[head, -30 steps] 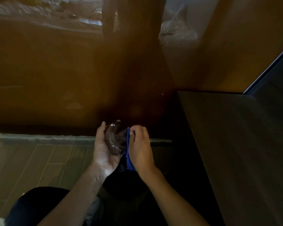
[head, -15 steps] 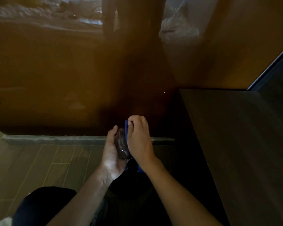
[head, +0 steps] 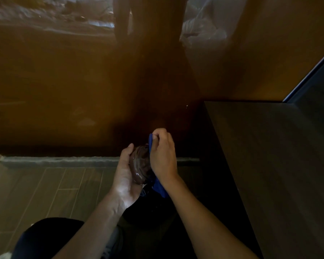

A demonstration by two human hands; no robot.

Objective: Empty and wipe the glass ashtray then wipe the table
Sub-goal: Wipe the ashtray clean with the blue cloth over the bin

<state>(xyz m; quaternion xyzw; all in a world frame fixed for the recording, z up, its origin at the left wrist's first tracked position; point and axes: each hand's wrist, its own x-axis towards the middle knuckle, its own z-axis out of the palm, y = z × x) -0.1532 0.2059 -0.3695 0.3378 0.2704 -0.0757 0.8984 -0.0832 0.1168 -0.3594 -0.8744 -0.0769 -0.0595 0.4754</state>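
A round glass ashtray (head: 140, 163) is tipped on its side in front of me, low in the middle of the head view. My left hand (head: 124, 174) cups it from the left and below. A blue cloth (head: 159, 186) is pressed against the ashtray's right face, and my right hand (head: 163, 154) pinches its upper end with curled fingers. The cloth's lower end hangs down under my right wrist. Beneath both hands stands a dark bin with a black liner (head: 148, 204), only dimly seen.
A dark wooden table (head: 273, 165) fills the right side. A glossy brown panel (head: 64, 90) rises ahead, with a grey sill (head: 54, 161) at its foot. Wood-look floor tiles (head: 45, 193) lie at the left. My dark-clothed knee (head: 49, 238) is at the bottom left.
My right hand with the blue cloth has moved up and across the ashtray's face, covering more of it. The ashtray has shifted a little to the right in my left hand.
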